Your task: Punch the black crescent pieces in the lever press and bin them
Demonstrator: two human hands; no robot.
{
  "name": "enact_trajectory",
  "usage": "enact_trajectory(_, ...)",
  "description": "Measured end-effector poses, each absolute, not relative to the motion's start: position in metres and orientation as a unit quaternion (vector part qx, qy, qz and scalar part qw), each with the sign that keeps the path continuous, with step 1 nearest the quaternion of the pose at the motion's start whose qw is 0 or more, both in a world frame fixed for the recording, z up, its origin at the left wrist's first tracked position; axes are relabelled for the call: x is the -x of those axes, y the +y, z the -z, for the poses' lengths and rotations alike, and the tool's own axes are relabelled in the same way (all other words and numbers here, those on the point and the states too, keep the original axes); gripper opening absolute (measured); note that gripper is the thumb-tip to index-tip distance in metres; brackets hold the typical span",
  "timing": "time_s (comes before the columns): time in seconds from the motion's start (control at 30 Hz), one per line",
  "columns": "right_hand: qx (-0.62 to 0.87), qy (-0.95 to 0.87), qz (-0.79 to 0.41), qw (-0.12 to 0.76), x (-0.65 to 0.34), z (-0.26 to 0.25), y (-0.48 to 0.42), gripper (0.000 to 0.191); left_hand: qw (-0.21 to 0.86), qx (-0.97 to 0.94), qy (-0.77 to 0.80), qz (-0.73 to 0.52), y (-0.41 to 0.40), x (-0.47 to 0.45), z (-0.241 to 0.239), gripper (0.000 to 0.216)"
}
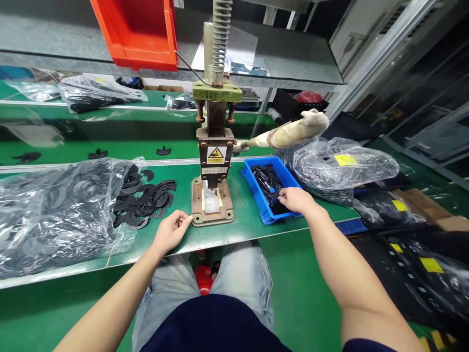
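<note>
A hand press (213, 161) with a spring on top and a cloth-wrapped lever (289, 132) stands on the green bench. My left hand (170, 231) rests by the press base's left corner, fingers loosely curled, nothing visible in it. My right hand (295, 199) reaches into the blue bin (256, 188) of small black parts and pinches at one of them. Flat black curved pieces (146, 198) lie spilled from a clear plastic bag (54, 215) on the left.
Bagged black parts with yellow labels (340, 166) lie right of the bin, more on the floor at right. A red bin (141, 32) sits on the upper shelf. Loose black pieces (97, 154) lie on the rear conveyor. My knees are under the bench edge.
</note>
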State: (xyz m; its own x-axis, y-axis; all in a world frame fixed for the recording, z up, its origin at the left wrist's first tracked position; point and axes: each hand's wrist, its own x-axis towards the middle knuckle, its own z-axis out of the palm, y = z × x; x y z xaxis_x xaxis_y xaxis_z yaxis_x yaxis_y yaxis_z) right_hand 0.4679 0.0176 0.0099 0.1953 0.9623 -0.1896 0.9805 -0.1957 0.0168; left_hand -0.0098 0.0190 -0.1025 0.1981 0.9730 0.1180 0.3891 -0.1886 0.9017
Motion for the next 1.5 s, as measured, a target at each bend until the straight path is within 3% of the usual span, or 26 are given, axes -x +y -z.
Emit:
enact_trajectory(0.13, -0.776, 0.630, 0.029, -0.004, -0.464, -0.020, 0.000, 0.027, 0.386, -0.645, 0.523, -0.402, 0.019, 0.010, 0.096, 0.042)
enact_trajectory(0.33, -0.719, 0.678, 0.002, -0.152, -0.422, -0.025, -0.032, 0.031, 0.346, -0.667, 0.496, -0.436, 0.003, -0.007, 0.058, 0.030)
enact_trajectory(0.47, -0.597, 0.746, 0.036, -0.291, -0.363, -0.016, -0.054, 0.027, 0.340, -0.742, 0.388, -0.428, -0.017, -0.035, 0.022, 0.020)
enact_trajectory(0.57, -0.482, 0.781, 0.072, -0.390, -0.322, -0.006, -0.065, 0.029, 0.338, -0.783, 0.311, -0.419, -0.024, -0.050, 0.009, 0.027)
enact_trajectory(0.67, -0.443, 0.794, 0.099, -0.403, -0.297, 0.002, -0.068, 0.034, 0.341, -0.800, 0.286, -0.402, -0.027, -0.054, 0.008, 0.032)
enact_trajectory(0.87, -0.414, 0.811, 0.097, -0.401, -0.284, 0.009, -0.062, 0.033, 0.361, -0.781, 0.273, -0.431, -0.029, -0.048, 0.009, 0.020)
enact_trajectory(1.07, -0.368, 0.866, 0.023, -0.336, -0.275, 0.008, -0.055, 0.048, 0.683, -0.584, 0.307, -0.314, -0.020, -0.050, 0.017, 0.035)
enact_trajectory(1.2, -0.385, 0.874, 0.035, -0.295, -0.286, -0.005, -0.047, 0.054, 0.759, -0.519, 0.264, -0.291, -0.004, -0.046, 0.029, 0.045)
enact_trajectory(1.33, -0.457, 0.788, -0.006, -0.411, -0.321, -0.050, -0.027, 0.044, 0.686, -0.546, 0.304, -0.373, 0.029, -0.034, 0.042, 0.055)
enact_trajectory(1.43, -0.426, 0.694, -0.027, -0.580, -0.335, -0.105, -0.009, 0.040, 0.547, -0.600, 0.380, -0.443, 0.062, -0.027, 0.051, 0.036)
enact_trajectory(1.5, -0.339, 0.663, -0.016, -0.667, -0.328, -0.144, -0.002, 0.051, 0.432, -0.661, 0.429, -0.438, 0.081, -0.026, 0.056, 0.026)
